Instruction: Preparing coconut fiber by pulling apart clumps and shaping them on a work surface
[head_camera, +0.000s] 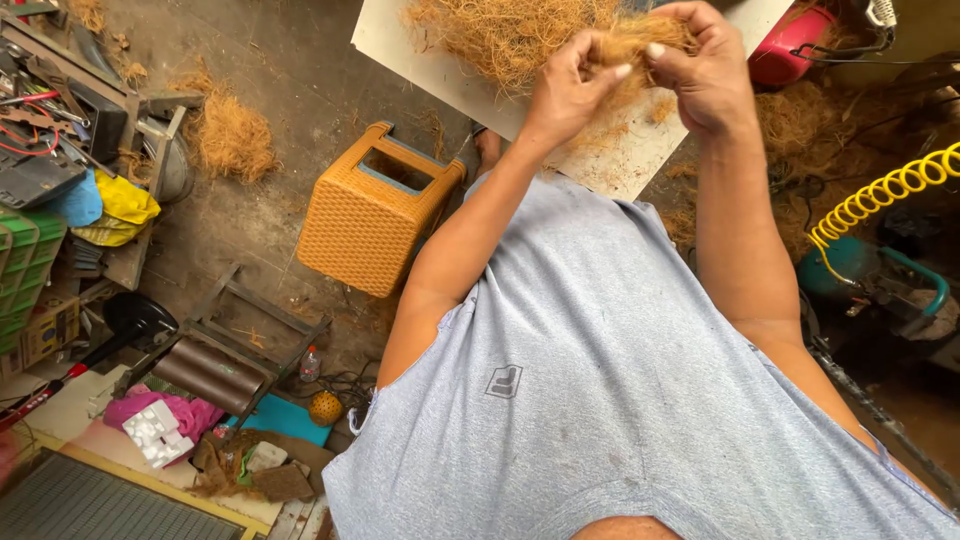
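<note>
Dusty concrete floor (300, 70) is spreading under a cluttered workshop, seen from above the person's own chest; a pale board (620, 150) is lying tilted across the top of the view, its lower corner pointing toward the grey sleeveless shirt (600, 380). A loose heap of brown coconut fibre (500, 35) is resting on the board's upper part, near its top edge; both hands are working a tuft of fibre (640, 45) just beside that heap, lifted slightly above the board. The left hand (570, 85) is pinching the tuft between thumb and curled fingers; the right hand (705, 70) is gripping the same tuft from the other side, its fingers bent over the strands and its thumb pressing in, so that the two hands are almost touching. Stray strands are lying scattered along the board's lower edge; a second clump of fibre (230, 135) is sitting on the floor, well apart to the left. An orange woven stool (365, 215) is standing on the floor just beside the board's lower left edge; a yellow coiled hose (880, 195) is hanging at the right edge of the view, near a red container (790, 45) at the board's far corner; tools and crates are crowding the left edge.
</note>
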